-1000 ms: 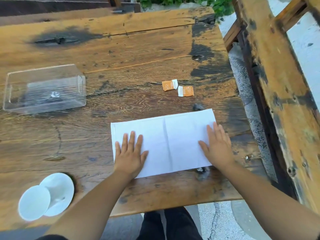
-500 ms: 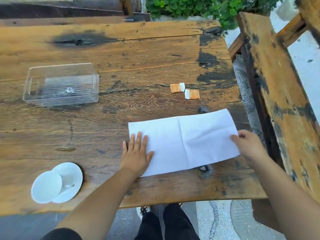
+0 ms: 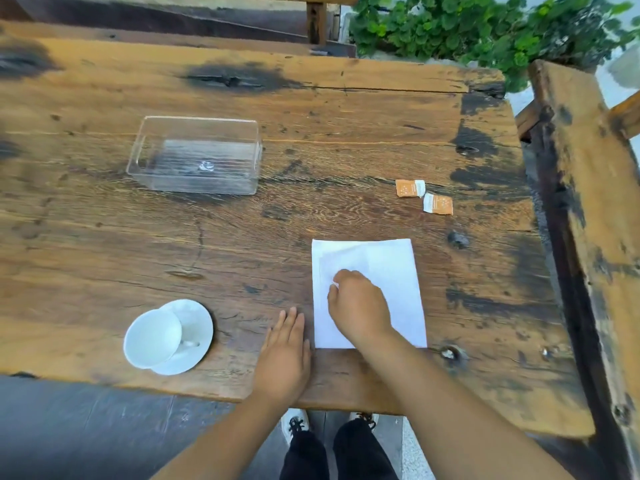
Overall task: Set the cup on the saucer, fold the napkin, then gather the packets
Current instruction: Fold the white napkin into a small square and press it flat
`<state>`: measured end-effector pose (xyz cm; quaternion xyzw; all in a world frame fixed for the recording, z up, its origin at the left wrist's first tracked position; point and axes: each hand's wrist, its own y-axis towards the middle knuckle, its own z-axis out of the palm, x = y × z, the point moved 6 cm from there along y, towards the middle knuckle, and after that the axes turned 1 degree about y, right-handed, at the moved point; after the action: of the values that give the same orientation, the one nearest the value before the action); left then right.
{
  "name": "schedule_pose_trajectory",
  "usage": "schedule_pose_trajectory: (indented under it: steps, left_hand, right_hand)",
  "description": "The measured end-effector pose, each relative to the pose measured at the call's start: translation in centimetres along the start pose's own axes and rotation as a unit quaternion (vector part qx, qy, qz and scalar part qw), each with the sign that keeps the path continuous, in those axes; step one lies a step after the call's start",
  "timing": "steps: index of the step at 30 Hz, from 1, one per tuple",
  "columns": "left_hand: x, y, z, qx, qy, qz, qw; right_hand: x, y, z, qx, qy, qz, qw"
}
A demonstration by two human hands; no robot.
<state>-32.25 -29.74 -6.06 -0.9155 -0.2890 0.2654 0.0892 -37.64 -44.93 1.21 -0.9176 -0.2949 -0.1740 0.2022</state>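
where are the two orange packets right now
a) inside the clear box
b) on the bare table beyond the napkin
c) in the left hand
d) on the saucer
b: both orange packets lie on the wooden table past the far edge of the napkin, while the clear box holds nothing and the left hand lies flat and empty on the wood.

The right grip (image 3: pixel 358 308) covers the near-left part of the napkin (image 3: pixel 394 271), and motion blur smears the paper at its fingertips, so whether they pinch a layer cannot be told. The print on the two packets (image 3: pixel 424 197) is too small to read. The desk's (image 3: pixel 104 237) left end is cut off by the frame.
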Motion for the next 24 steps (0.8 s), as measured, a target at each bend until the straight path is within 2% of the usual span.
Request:
schedule_pose_trajectory:
  steps: [3, 4, 6, 8, 10, 11, 13, 15, 17, 19, 22, 24]
  left_hand:
    - [1.1, -2.2, -0.7, -0.037, -0.051, -0.017, 0.998]
    - [1.3, -2.7, -0.9, -0.047, -0.063, -0.028, 0.997]
    - [1.6, -3.3, -1.3, -0.062, -0.08, -0.038, 0.994]
    - [1.0, -3.4, -1.5, -0.067, -0.081, -0.028, 0.994]
    - [-0.5, -2.7, -1.5, -0.055, -0.076, -0.001, 0.996]
    - [-1.6, -2.2, -1.4, -0.042, -0.066, 0.021, 0.997]
    - [-3.9, -0.5, -1.2, -0.031, -0.054, 0.058, 0.996]
    - [-4.7, 2.2, -1.9, -0.058, -0.116, 0.005, 0.992]
    - [-3.6, 5.8, -3.1, -0.088, -0.22, -0.131, 0.963]
    - [-2.3, 9.7, -4.1, -0.083, -0.265, -0.225, 0.934]
    - [-1.1, 13.8, -4.8, -0.033, -0.263, -0.278, 0.923]
    - [-1.3, 15.5, -4.7, -0.013, -0.305, -0.254, 0.918]
  right_hand:
    - [1.0, -0.6, 5.3, 0.101, -0.005, 0.019, 0.995]
    - [0.7, -0.8, 6.0, 0.11, -0.004, 0.018, 0.994]
    - [-0.7, -1.0, 5.1, 0.069, 0.027, -0.012, 0.997]
    - [-3.3, -0.6, 2.6, -0.009, 0.047, -0.049, 0.998]
    - [-7.0, 0.4, 0.0, -0.07, 0.011, -0.058, 0.996]
    - [-8.8, 1.0, -0.9, -0.073, -0.016, -0.046, 0.996]
    - [-12.0, 2.2, -1.1, -0.014, -0.069, -0.02, 0.997]
    - [-13.6, 2.7, -0.2, 0.055, -0.108, -0.032, 0.992]
    - [-14.0, 2.6, 0.7, 0.085, -0.134, -0.056, 0.986]
    - [-13.9, 2.3, 1.4, 0.089, -0.149, -0.063, 0.983]
    - [-13.6, 1.9, 2.0, 0.077, -0.156, -0.058, 0.983]
    - [-13.2, 1.6, 2.0, 0.074, -0.171, -0.061, 0.981]
